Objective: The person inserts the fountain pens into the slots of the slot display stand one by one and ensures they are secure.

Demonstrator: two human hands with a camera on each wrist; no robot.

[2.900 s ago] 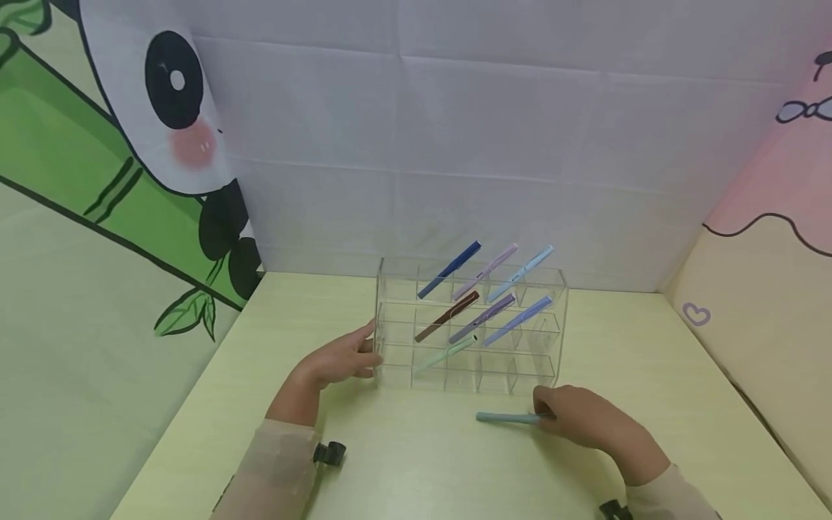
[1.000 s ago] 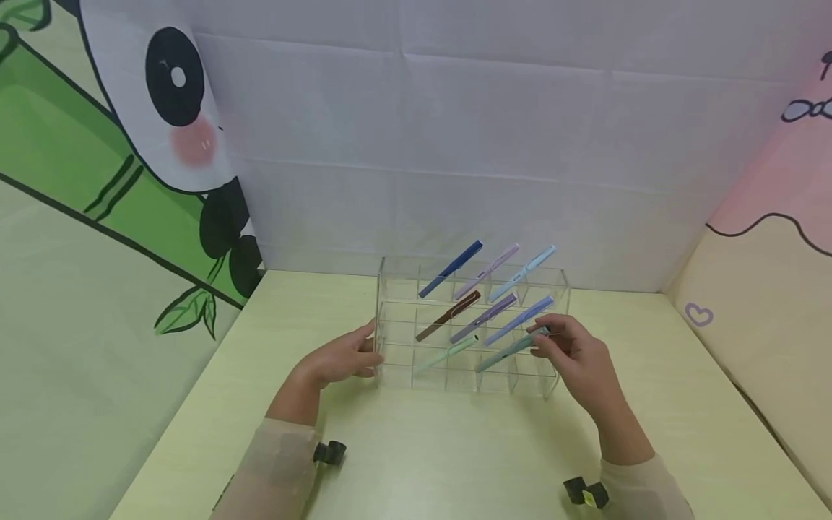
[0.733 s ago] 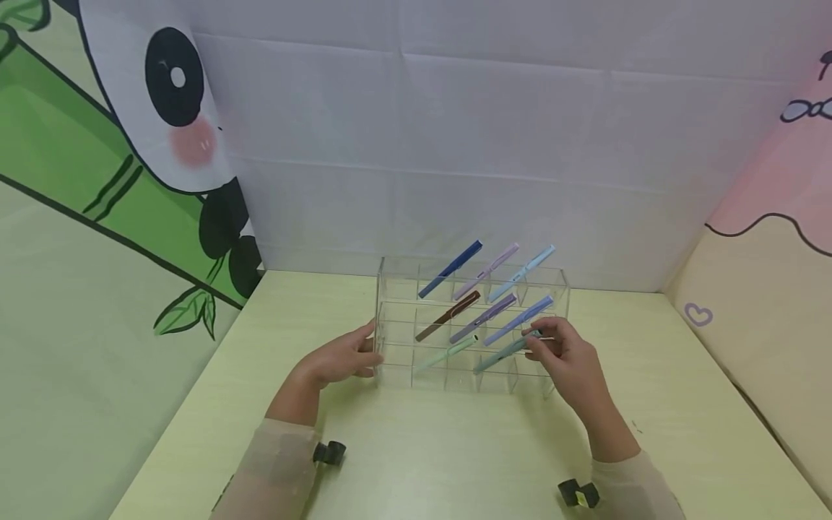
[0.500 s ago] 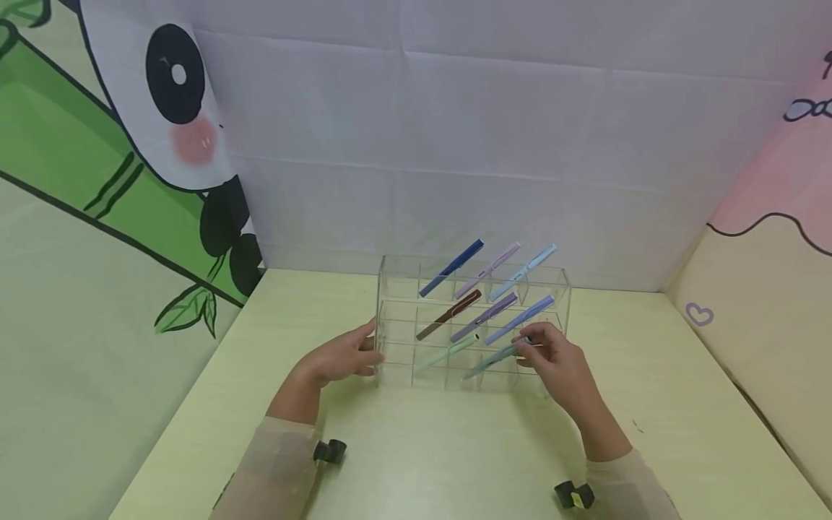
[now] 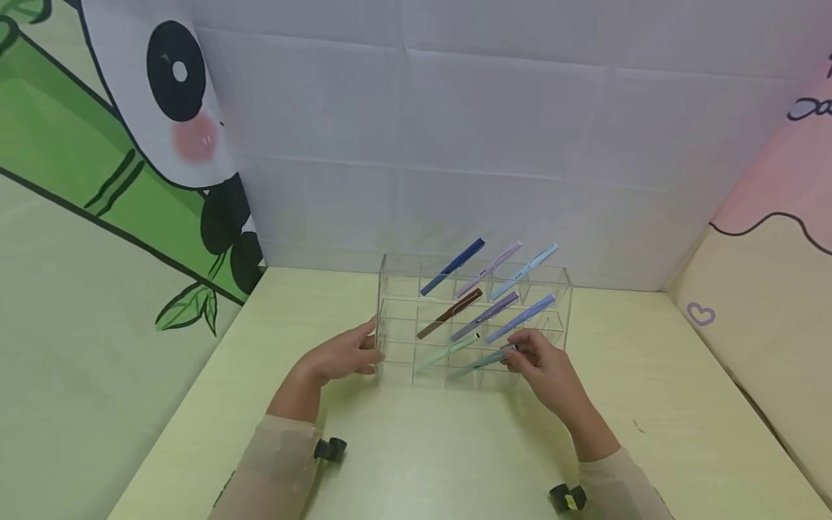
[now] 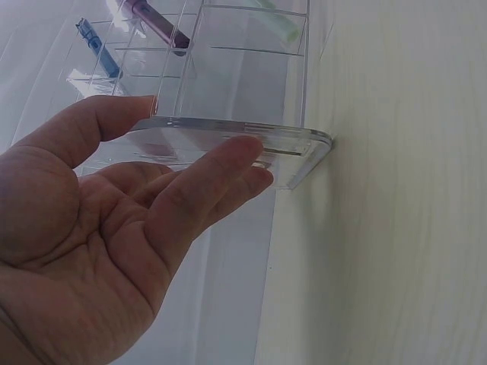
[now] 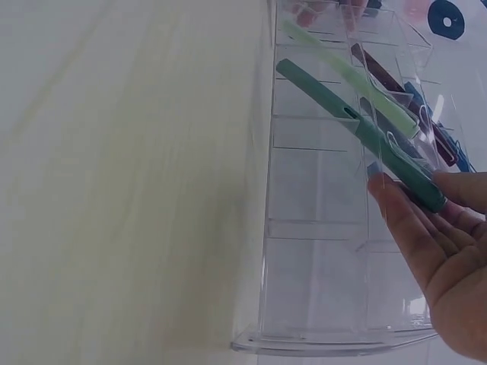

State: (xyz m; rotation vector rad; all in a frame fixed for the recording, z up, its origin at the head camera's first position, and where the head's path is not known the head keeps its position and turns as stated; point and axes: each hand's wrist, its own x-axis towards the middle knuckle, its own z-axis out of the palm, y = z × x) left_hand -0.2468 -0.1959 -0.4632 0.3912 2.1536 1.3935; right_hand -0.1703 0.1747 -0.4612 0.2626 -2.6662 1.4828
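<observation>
A clear tiered pen rack stands on the table, with several pens lying slanted across its compartments. My right hand pinches a dark green pen by its capped end between thumb and fingers, at the front lower tier. The pen's other end points left, just right of a pale green pen. My left hand rests against the rack's left side panel, its fingers fairly straight and touching it.
Brown, dark purple and periwinkle pens lie in the middle tier. Navy, lilac and light blue pens lie in the top tier. A white cloth wall stands behind the table.
My right hand has brought the green pen up from the table into the lower tier, then shifted it left and slightly down. The left hand keeps its place at the rack.
</observation>
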